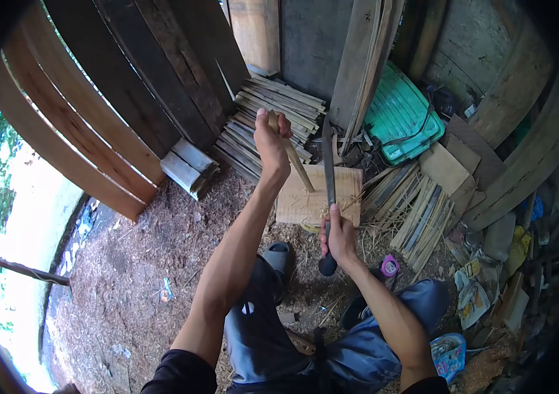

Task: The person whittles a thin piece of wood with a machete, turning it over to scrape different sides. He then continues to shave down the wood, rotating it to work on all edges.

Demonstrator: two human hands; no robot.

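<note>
My left hand (271, 143) is closed around the upper end of a bamboo strip (300, 169). The strip slants down, and its lower end meets a pale wooden board (290, 205) on the ground. Gripped in my right hand (340, 238) is a machete (328, 161), its dark rounded handle end showing below my fingers. The long blade points away from me, over the board and to the right of the strip. Light shavings lie on the board near the blade.
Stacked bamboo strips (279, 105) lie behind the board, with another bundle (417, 220) to its right. A green plastic container (403, 118) leans by the wall. Near my right knee sits a pink tape measure (389, 265). Plank walls (181, 72) rise at the back left.
</note>
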